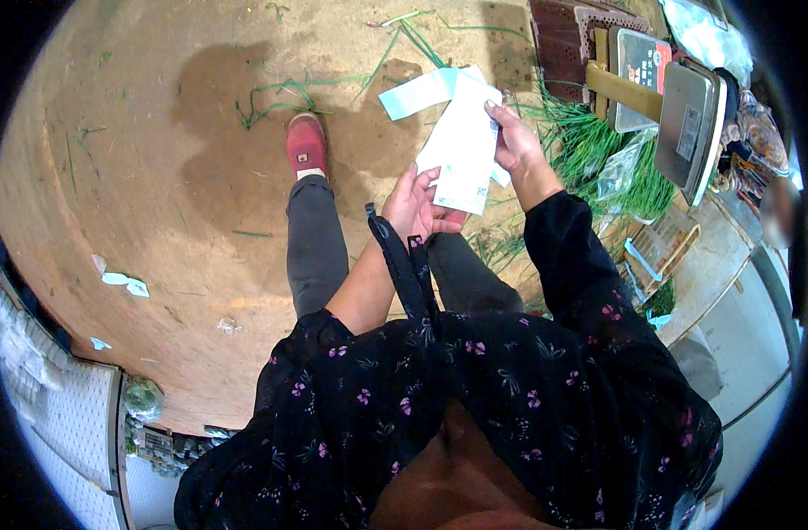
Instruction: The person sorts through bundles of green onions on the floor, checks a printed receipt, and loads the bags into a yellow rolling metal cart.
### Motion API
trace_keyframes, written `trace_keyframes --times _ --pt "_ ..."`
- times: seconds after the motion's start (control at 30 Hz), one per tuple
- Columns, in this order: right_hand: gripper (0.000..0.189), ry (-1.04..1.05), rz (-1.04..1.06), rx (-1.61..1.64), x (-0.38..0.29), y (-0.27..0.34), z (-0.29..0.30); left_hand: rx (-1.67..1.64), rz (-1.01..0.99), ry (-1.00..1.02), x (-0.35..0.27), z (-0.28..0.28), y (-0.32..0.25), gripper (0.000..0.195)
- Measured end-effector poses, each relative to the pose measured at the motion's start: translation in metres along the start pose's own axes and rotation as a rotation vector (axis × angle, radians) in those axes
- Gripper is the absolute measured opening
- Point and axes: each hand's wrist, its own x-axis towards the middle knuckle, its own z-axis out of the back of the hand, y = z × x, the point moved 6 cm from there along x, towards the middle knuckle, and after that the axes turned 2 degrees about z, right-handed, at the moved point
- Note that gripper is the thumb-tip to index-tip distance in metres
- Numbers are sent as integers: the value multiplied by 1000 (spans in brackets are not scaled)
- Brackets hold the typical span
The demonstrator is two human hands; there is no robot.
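Observation:
Between my hands is a folded strip of white paper labels with small printed codes. Its pale blue backing end sticks out to the upper left. My right hand pinches the strip's upper right edge, thumb on top. At the lower left edge, my left hand holds the strip, some fingers passing behind it. A large heap of green scallions lies on the floor right of my right hand, partly under a clear plastic bag.
A weighing scale and brown plastic crates stand at the right, near a small wooden box. Loose scallion stalks and paper scraps litter the floor. White perforated panels stand lower left. My red shoe is ahead.

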Motion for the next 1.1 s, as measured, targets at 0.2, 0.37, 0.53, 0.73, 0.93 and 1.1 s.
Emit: trace_keyframes --times 0.2,0.37,0.53,0.73,0.93,1.1 --pt "18 -14 15 33 2 -3 7 -9 -34 -36 -1 0 3 56" --pt "17 -26 26 46 -2 -4 9 5 -18 -42 -1 1 6 56" --pt "15 -74 18 20 -8 -4 8 1 3 -21 -2 6 6 53" --pt "16 -63 13 -61 -23 -6 -4 -41 64 86 -16 3 4 54" --pt "13 -33 -32 -128 -65 -21 -49 315 166 -33 -70 8 -22 42" --pt "15 11 -27 -80 -98 -11 -135 426 81 -6 -124 -51 -92 36"
